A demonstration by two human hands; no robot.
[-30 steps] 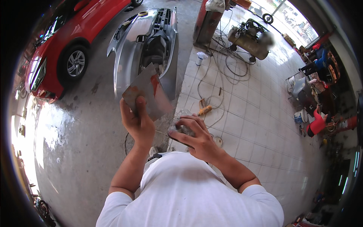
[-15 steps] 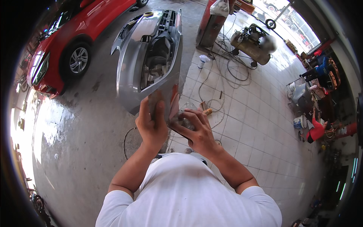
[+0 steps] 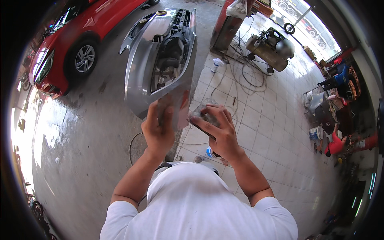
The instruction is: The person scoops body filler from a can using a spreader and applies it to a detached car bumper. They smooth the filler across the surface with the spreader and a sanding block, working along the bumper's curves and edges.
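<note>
A silver-grey car bumper (image 3: 138, 82) stretches ahead of me, with a dull pinkish patch (image 3: 182, 114) on its near end. My left hand (image 3: 158, 130) is closed on that end, thumb and fingers against the surface; the contact on the far side is hidden. My right hand (image 3: 225, 130), just right of the patch, grips a dark flat block (image 3: 203, 129) by its edges, fingers curled over it. Something grey and translucent shows by those fingertips, too blurred to name. A gap lies between the block and the bumper.
A red car (image 3: 94, 26) stands at left. An air compressor (image 3: 269, 50) with loose hoses (image 3: 254, 85) sits on the tiles beyond my right hand. A tub (image 3: 212, 152) is under my right wrist, a white container (image 3: 216, 65) farther off. Someone in red (image 3: 335, 143) is at far right.
My right hand has moved right and away from the bumper with the block, uncovering the pinkish patch and the tub below. My left hand stays at the bumper's near end.
</note>
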